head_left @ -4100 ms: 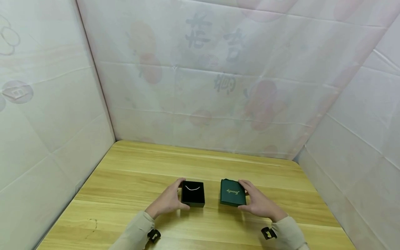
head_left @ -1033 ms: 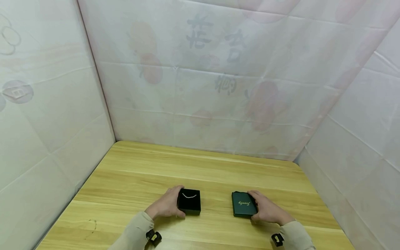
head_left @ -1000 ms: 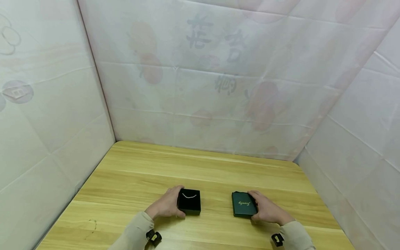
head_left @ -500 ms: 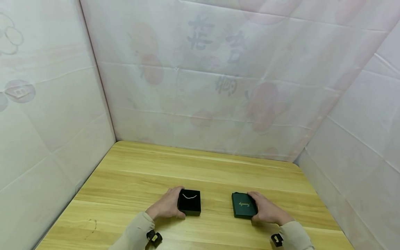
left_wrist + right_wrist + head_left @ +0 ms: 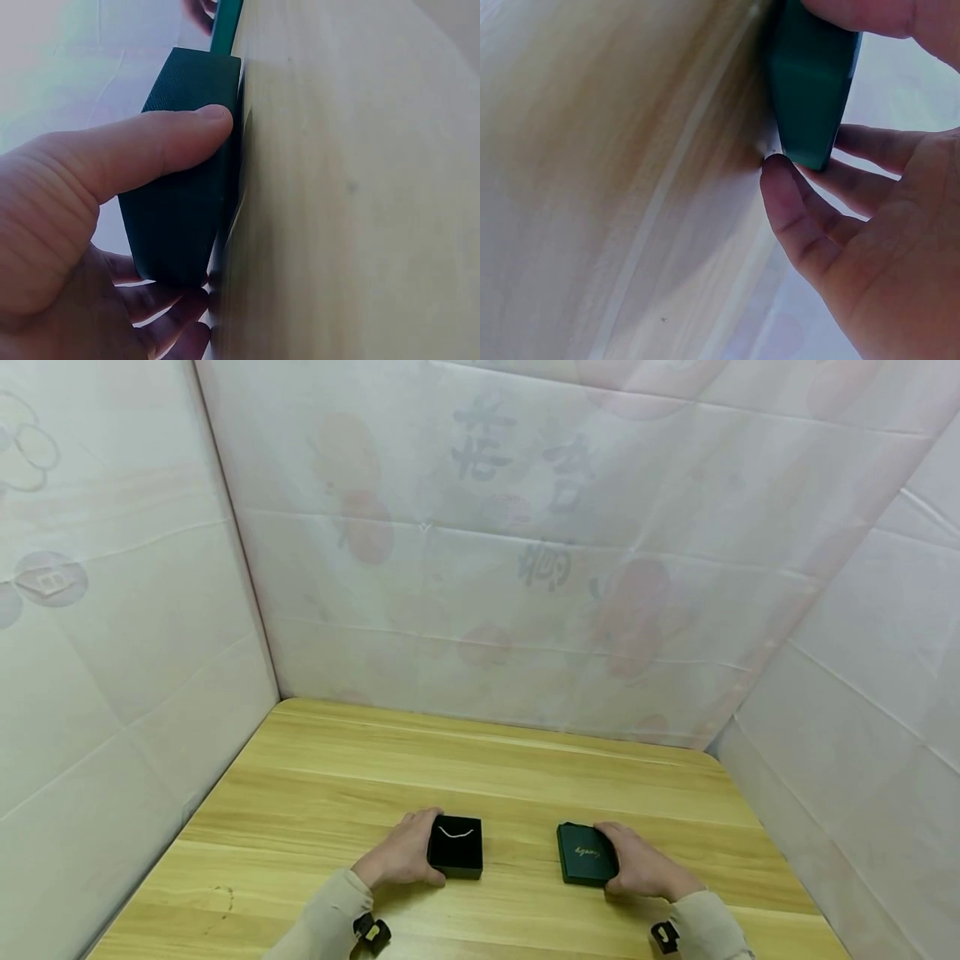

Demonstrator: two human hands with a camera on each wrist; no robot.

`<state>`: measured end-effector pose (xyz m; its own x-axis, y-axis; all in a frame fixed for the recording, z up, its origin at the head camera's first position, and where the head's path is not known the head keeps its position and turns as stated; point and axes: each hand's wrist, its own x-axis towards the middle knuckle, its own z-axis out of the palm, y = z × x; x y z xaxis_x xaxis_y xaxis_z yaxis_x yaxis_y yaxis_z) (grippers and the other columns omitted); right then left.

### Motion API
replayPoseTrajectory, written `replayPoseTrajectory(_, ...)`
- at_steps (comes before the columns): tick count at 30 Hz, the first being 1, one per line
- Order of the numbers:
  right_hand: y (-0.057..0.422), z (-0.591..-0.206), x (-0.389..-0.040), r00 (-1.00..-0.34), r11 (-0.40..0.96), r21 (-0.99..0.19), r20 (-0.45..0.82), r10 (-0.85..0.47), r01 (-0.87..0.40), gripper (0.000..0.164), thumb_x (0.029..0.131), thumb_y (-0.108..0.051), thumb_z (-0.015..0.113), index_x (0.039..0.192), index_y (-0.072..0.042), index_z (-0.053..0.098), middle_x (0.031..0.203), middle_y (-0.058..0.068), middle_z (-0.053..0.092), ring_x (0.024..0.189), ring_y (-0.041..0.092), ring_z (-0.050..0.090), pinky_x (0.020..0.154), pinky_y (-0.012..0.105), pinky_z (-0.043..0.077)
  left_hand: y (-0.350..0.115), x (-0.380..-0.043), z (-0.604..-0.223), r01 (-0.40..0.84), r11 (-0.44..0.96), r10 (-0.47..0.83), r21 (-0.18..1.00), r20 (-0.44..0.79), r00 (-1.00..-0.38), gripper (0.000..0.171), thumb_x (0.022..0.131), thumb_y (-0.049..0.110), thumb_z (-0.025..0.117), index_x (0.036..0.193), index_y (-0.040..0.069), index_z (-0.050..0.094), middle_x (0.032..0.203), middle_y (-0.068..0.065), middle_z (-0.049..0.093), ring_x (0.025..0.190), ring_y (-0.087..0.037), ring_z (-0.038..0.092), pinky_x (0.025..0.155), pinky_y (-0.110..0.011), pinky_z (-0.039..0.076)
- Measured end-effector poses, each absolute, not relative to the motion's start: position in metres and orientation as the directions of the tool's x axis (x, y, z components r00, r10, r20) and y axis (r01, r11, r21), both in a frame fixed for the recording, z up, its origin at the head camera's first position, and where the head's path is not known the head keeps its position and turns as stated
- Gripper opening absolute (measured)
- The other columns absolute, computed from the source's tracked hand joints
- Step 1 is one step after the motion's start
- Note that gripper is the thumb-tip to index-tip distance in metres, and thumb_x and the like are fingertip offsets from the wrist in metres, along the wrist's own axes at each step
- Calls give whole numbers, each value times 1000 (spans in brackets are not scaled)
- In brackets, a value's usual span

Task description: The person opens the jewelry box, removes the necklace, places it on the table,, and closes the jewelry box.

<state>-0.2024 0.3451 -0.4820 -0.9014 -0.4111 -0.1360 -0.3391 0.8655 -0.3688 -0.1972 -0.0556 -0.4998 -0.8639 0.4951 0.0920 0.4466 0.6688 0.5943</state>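
Observation:
Fingers and thumb of my left hand (image 5: 401, 853) grip the left side of a small jewelry box base (image 5: 457, 864). It is dark green outside and lined in black, with a thin whitish strand (image 5: 455, 833) curving across the far part of the lining. In the left wrist view the thumb lies along the side of the box base (image 5: 176, 225), close over the table. My right hand (image 5: 645, 867) holds the right side of the green box lid (image 5: 585, 856), whose gold lettering faces up. The right wrist view shows the lid (image 5: 810, 90) between thumb and fingers.
The wooden table (image 5: 337, 760) has a strip of bare surface between the base and the lid. Pale printed fabric walls (image 5: 480, 568) enclose it at the back and both sides. A dark mark (image 5: 225, 897) shows at the table's left front.
Over about four seconds both hands have come nearer the person and spread apart, the base slightly left, the lid to the right. During the last second they have stayed almost still.

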Motion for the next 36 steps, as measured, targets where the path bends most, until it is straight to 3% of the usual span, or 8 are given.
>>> replayPoseTrajectory(23, 340, -479, -200, -896, 867, -336, -120, -426, -367, 91, 52, -13, 75, 131, 3, 33, 125, 15, 38, 109, 29, 40, 81, 44, 39, -55, -196, -502, 431, 691, 493, 580, 59, -868, 102, 55, 36, 80, 133, -1, 26, 127, -16, 39, 115, -35, 34, 91, -49, 30)
replayPoseTrajectory(36, 340, -480, -200, -899, 867, -344, -121, -421, -360, 94, 52, -15, 76, 132, 4, 30, 125, 15, 37, 109, 29, 40, 81, 43, 40, -57, -194, -502, 428, 660, 502, 618, 62, -863, 103, 59, 48, 75, 134, -1, 25, 130, -16, 35, 119, -35, 30, 95, -49, 26)
